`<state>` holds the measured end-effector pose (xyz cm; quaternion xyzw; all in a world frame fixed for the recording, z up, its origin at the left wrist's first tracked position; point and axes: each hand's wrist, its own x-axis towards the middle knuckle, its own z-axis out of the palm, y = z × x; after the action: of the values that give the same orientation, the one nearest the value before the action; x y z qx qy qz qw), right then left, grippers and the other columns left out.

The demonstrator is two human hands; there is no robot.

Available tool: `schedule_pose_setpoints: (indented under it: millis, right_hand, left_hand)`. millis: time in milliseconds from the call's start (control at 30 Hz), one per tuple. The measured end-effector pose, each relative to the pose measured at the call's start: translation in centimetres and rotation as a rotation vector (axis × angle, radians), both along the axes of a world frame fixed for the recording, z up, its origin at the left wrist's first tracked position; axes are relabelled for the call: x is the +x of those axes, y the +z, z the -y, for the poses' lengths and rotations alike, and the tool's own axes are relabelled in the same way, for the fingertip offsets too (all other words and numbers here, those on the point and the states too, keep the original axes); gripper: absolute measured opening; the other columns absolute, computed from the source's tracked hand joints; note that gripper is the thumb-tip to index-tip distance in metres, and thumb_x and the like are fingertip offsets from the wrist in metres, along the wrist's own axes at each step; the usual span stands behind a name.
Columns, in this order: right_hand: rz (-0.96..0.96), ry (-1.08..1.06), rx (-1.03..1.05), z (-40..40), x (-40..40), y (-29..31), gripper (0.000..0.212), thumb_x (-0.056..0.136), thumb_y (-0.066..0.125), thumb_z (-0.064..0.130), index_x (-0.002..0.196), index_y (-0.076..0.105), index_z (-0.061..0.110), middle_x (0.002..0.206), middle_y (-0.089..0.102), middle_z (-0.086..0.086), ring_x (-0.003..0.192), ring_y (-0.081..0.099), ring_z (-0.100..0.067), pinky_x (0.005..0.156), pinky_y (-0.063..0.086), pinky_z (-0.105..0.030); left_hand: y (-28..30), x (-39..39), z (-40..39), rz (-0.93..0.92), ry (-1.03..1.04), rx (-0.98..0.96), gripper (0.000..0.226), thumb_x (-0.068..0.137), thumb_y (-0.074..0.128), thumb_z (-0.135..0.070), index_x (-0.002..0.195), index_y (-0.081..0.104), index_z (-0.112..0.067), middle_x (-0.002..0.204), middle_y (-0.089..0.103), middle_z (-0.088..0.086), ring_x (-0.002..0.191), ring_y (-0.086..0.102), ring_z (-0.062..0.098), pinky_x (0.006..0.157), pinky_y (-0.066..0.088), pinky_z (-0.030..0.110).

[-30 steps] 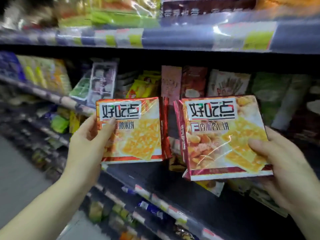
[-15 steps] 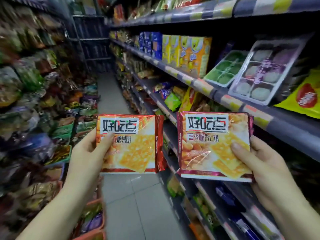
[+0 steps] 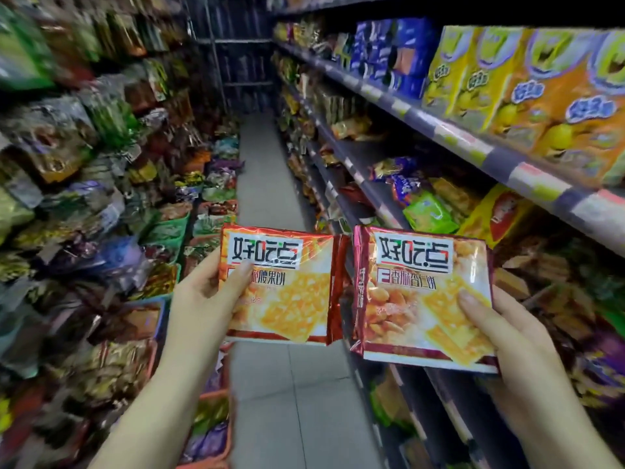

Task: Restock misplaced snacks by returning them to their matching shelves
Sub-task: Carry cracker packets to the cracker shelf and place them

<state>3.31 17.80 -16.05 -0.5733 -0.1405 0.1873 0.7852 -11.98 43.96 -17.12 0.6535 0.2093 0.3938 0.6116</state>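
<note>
Left hand (image 3: pixel 206 299) gripped orange cracker pack (image 3: pixel 280 286); right hand (image 3: pixel 507 333) gripped red cracker pack (image 3: pixel 422 299) just beside it, left of shelf (image 3: pixel 439 126).

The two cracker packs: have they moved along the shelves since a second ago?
Yes. Both cracker packs left the shelf front and now hang over the aisle floor.

light: dim, even | blur: heavy at edges | glare: on cracker packets (image 3: pixel 422 296)

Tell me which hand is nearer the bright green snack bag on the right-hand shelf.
Right. The right hand, holding the darker-edged cracker pack, sits just below the green bag. The left hand with its orange-red pack is farther left, over the aisle.
</note>
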Motion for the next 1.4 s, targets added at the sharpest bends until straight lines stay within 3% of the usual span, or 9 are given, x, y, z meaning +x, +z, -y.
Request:
schedule_pose_setpoints:
  millis: [267, 367, 467, 633, 767, 933, 1067, 1233, 1400]
  right_hand:
    - [-0.036, 0.055, -0.025, -12.2, 13.1, -1.1, 0.033, 0.073, 0.068, 0.026, 0.104, 0.074, 0.02, 0.096, 0.078, -0.008, 0.081, 0.075, -0.023, 0.058, 0.058, -0.028]
    - [-0.069, 0.081, -0.06, -17.7, 18.2, -0.6, 0.03, 0.074, 0.069, 0.021, 0.103, 0.073, 0.016, 0.093, 0.078, -0.008, 0.074, 0.075, -0.019, 0.053, 0.058, -0.026]
    - [-0.106, 0.098, -0.084, -23.3, 22.3, -0.9, 0.037, 0.075, 0.07, 0.017, 0.112, 0.069, 0.014, 0.092, 0.078, -0.007, 0.074, 0.075, -0.019, 0.053, 0.058, -0.025]
    - [-0.103, 0.15, -0.104, -34.6, 28.1, -2.3, 0.03, 0.069, 0.069, 0.025, 0.097, 0.075, 0.017, 0.09, 0.078, -0.01, 0.078, 0.075, -0.026, 0.06, 0.061, -0.03]
    - [-0.047, 0.152, -0.06, -44.6, 31.8, -2.0, 0.028, 0.072, 0.066, 0.021, 0.097, 0.075, 0.013, 0.088, 0.078, -0.01, 0.074, 0.075, -0.021, 0.056, 0.058, -0.025]
    - [-0.013, 0.117, -0.047, -55.2, 36.7, -0.6, 0.039, 0.065, 0.073, 0.031, 0.103, 0.074, 0.022, 0.095, 0.077, -0.009, 0.082, 0.075, -0.025, 0.062, 0.059, -0.029]
    - [-0.039, 0.077, -0.06, -62.0, 41.3, -0.6, 0.051, 0.064, 0.076, 0.035, 0.111, 0.071, 0.018, 0.1, 0.076, -0.011, 0.086, 0.075, -0.027, 0.062, 0.058, -0.03]
    - [-0.071, 0.062, -0.06, -69.8, 49.5, -1.5, 0.029, 0.07, 0.073, 0.028, 0.099, 0.075, 0.026, 0.096, 0.077, -0.009, 0.082, 0.075, -0.027, 0.059, 0.059, -0.031]
    - [-0.013, 0.068, -0.056, -78.3, 59.7, -0.8, 0.038, 0.065, 0.073, 0.03, 0.102, 0.074, 0.024, 0.093, 0.077, -0.011, 0.075, 0.075, -0.023, 0.055, 0.058, -0.029]
  left_hand:
    - [-1.6, 9.3, -9.4, -0.087, 0.178, -0.049, 0.02, 0.089, 0.064, -0.017, 0.107, 0.071, -0.017, 0.091, 0.077, -0.004, 0.071, 0.068, 0.003, 0.059, 0.052, 0.015]
    - [-1.4, 12.4, -13.6, -0.118, 0.286, -0.085, 0.021, 0.09, 0.063, -0.013, 0.108, 0.071, -0.019, 0.096, 0.078, -0.001, 0.084, 0.071, 0.017, 0.08, 0.057, 0.037]
    - [-1.9, 15.0, -18.0, -0.151, 0.34, -0.107, 0.023, 0.089, 0.065, -0.018, 0.111, 0.071, -0.022, 0.099, 0.077, -0.002, 0.096, 0.072, 0.024, 0.088, 0.055, 0.047]
    - [-4.2, 19.4, -28.4, -0.136, 0.412, -0.162, 0.039, 0.072, 0.07, -0.042, 0.109, 0.071, -0.029, 0.1, 0.077, -0.005, 0.095, 0.072, 0.021, 0.084, 0.056, 0.041]
    - [-4.1, 23.7, -39.2, -0.138, 0.37, -0.151, 0.037, 0.073, 0.068, -0.042, 0.108, 0.071, -0.031, 0.099, 0.077, -0.003, 0.09, 0.071, 0.021, 0.087, 0.055, 0.047]
    - [-2.1, 30.1, -51.4, -0.165, 0.319, -0.132, 0.027, 0.086, 0.066, -0.03, 0.112, 0.069, -0.027, 0.095, 0.078, -0.004, 0.085, 0.074, 0.02, 0.065, 0.059, 0.028]
    - [-2.3, 35.9, -58.7, -0.168, 0.268, -0.134, 0.033, 0.082, 0.067, -0.034, 0.114, 0.069, -0.026, 0.093, 0.078, -0.003, 0.078, 0.073, 0.015, 0.058, 0.059, 0.026]
    - [-3.8, 44.7, -67.3, -0.194, 0.214, -0.117, 0.045, 0.071, 0.069, -0.05, 0.112, 0.069, -0.034, 0.084, 0.077, -0.003, 0.059, 0.068, 0.007, 0.047, 0.052, 0.021]
    - [-2.7, 54.0, -75.6, -0.18, 0.258, -0.121, 0.053, 0.065, 0.074, -0.06, 0.113, 0.068, -0.041, 0.094, 0.076, 0.009, 0.085, 0.071, 0.039, 0.075, 0.058, 0.059]
